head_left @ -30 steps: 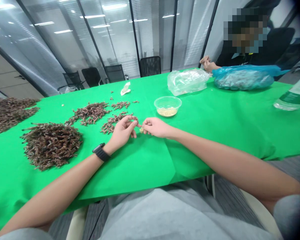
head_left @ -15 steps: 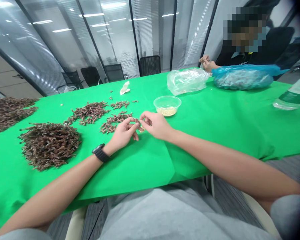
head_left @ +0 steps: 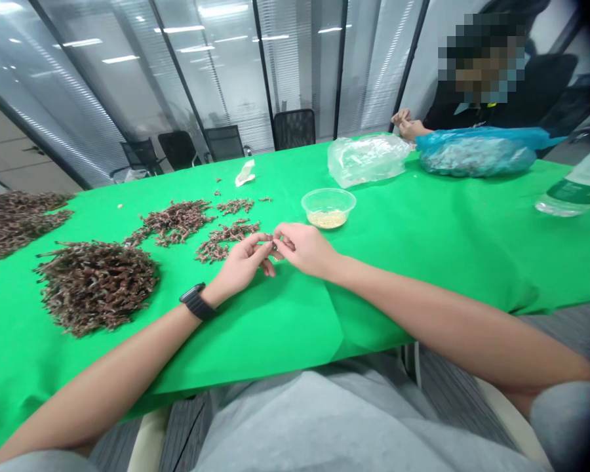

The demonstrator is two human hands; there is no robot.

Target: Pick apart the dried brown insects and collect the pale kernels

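Above the green cloth, my left hand (head_left: 246, 262), with a black watch at its wrist, is closed in a pinch. A small dried brown stalk piece (head_left: 272, 241) shows in part at its fingertips. Fingers of my right hand (head_left: 309, 250) meet it there, also pinched; they hide most of the piece. Just beyond my left hand lies a loose cluster of similar dried brown stalk pieces (head_left: 215, 244). A clear plastic bowl (head_left: 328, 198) with pale yellow grains (head_left: 327, 218) in its bottom stands behind my right hand.
Left of my hands sits a large brown heap (head_left: 98, 285), with smaller piles (head_left: 177, 219) behind it. A clear plastic bag (head_left: 366, 160), a full blue bag (head_left: 476, 154) and a bottle (head_left: 577, 187) are at the right. Another person's hands (head_left: 408, 124) are beyond the bags.
My right hand has shifted slightly down at the fingertips. A yellowish bit seen below the fingertips earlier no longer shows. My left hand has hardly moved.
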